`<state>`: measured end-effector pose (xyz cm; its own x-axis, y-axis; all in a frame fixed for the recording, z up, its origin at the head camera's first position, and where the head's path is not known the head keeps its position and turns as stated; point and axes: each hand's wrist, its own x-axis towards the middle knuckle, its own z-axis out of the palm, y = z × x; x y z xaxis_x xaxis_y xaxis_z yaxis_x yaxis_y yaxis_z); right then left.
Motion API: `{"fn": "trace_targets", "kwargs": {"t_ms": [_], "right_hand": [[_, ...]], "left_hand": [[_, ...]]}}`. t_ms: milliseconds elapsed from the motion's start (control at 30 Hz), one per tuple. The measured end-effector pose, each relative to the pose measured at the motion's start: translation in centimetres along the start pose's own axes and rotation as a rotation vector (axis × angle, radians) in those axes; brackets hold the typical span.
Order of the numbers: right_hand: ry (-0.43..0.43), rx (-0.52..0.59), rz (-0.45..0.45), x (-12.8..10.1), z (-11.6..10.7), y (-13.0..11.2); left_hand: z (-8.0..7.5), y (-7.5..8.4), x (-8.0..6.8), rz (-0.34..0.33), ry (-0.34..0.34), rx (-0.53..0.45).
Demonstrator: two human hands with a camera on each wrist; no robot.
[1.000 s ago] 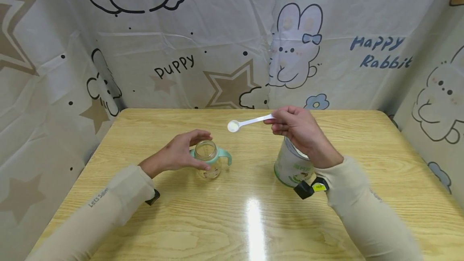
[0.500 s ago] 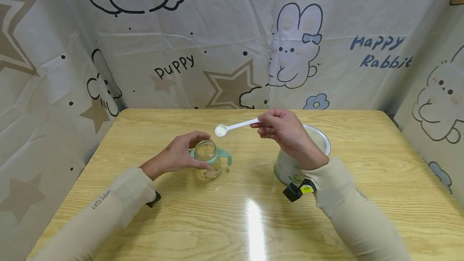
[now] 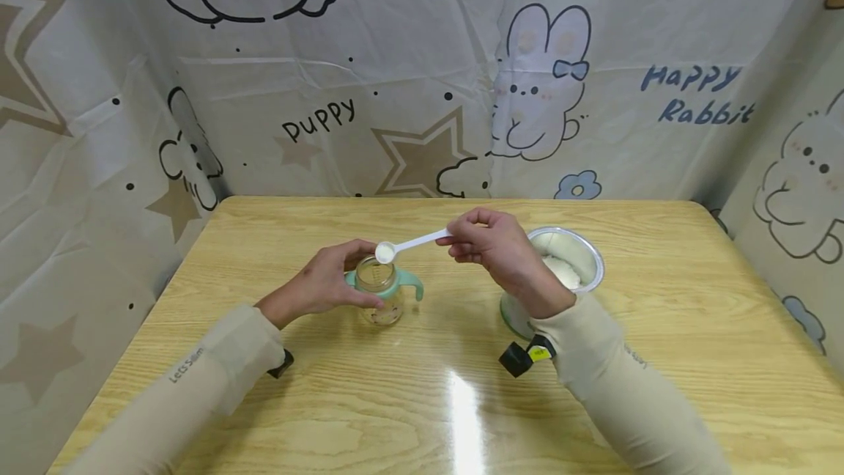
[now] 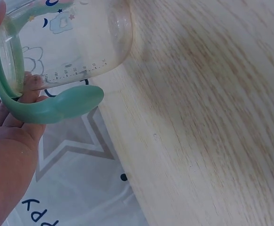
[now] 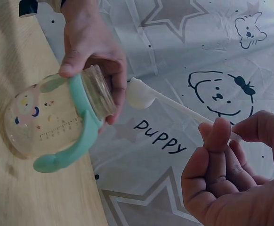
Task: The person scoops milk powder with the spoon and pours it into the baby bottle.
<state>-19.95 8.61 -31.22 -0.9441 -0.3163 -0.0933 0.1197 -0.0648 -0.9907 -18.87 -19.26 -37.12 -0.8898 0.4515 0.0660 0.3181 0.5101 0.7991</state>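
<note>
My left hand grips a clear baby bottle by its upper part, thumb in front and fingers behind. The bottle stands uncapped on the table, with a mint-green two-handled collar round its neck. Between thumb and fingers, my right hand pinches the end of a white measuring scoop. White powder fills the scoop's bowl, which overlaps the rear rim of the bottle mouth in the head view and is just off that mouth in the right wrist view. Behind my right wrist is an open can of white powder.
The wooden table carries the bottle and the can, the can standing to the right. A printed cloth hangs along the table's back and sides. Wrist cameras sit at both cuffs.
My right hand has carried the scoop left and down, from beside the can to the bottle's mouth. More of the can's opening shows. The left hand and bottle have stayed in place.
</note>
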Motion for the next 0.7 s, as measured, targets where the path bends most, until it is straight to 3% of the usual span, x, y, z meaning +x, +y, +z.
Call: {"fn": "trace_targets", "kwargs": {"t_ms": [400,700], "right_hand": [[-0.018,-0.028,0.015,0.4,1.3,1.3],[-0.021,-0.135,-0.009,0.6,1.4,2.0]], "left_hand": [[0.0,0.0,0.0,-0.008,-0.004,-0.009],[0.0,0.1,0.0,-0.023,0.000,-0.012]]}}
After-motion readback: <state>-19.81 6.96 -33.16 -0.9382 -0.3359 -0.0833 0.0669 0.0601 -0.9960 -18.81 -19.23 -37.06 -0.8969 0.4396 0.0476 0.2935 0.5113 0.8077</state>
